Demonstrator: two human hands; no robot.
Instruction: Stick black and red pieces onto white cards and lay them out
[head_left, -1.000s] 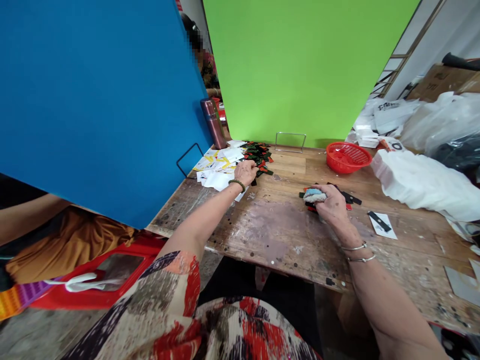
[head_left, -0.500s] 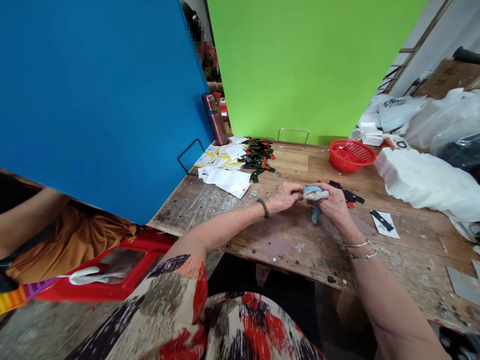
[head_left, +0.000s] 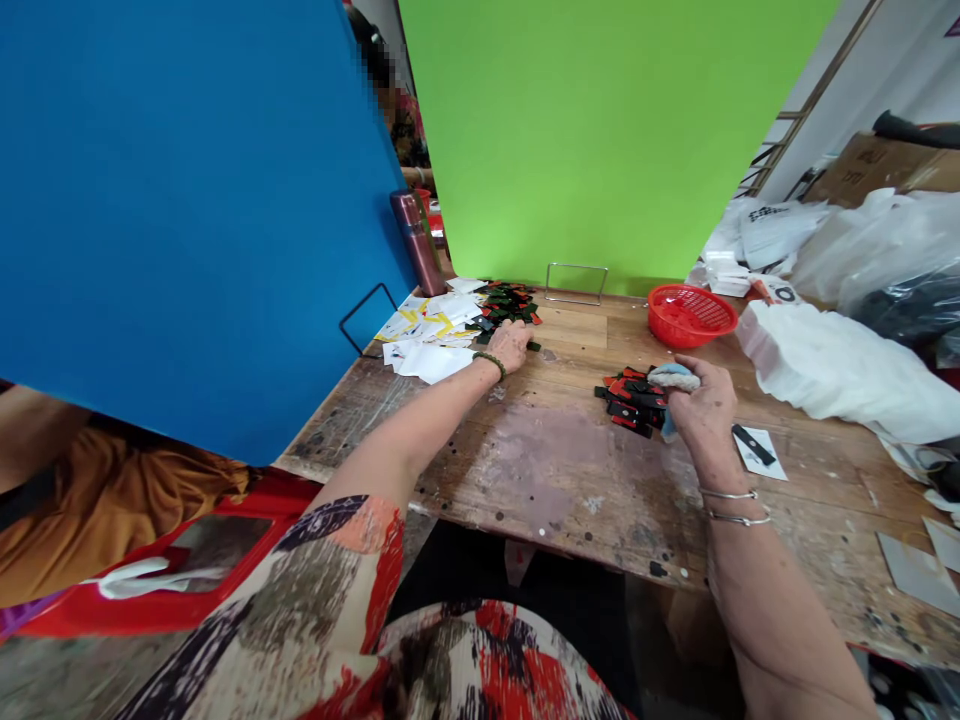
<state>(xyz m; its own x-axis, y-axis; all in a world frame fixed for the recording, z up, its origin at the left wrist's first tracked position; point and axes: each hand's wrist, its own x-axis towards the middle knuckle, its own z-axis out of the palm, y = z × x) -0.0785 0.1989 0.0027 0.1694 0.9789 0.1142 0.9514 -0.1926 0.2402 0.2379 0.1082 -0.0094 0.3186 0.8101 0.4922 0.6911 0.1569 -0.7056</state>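
My left hand (head_left: 512, 345) rests at the near edge of a pile of small black and red strips (head_left: 507, 302). Its fingers bend down among the strips, and the back of the hand hides whether any strip is between them. In my right hand (head_left: 703, 398) a folded light-blue and whitish cloth (head_left: 675, 378) is gripped between thumb and fingers. Just left of that hand lies a smaller heap of black and red strips (head_left: 631, 402). To the right of the wrist, a black strip (head_left: 753, 445) lies on a white card (head_left: 771, 462).
White and yellow papers (head_left: 431, 325) lie left of the pile, by a pink thermos (head_left: 418, 245). A red plastic basket (head_left: 691, 318) stands at the back right beside a white bag (head_left: 832, 370). Blue (head_left: 187, 200) and green (head_left: 600, 130) panels border the table.
My left hand has left the cloth and moved left and away to the pile. My right hand keeps the cloth and has shifted right, uncovering the smaller heap of strips.
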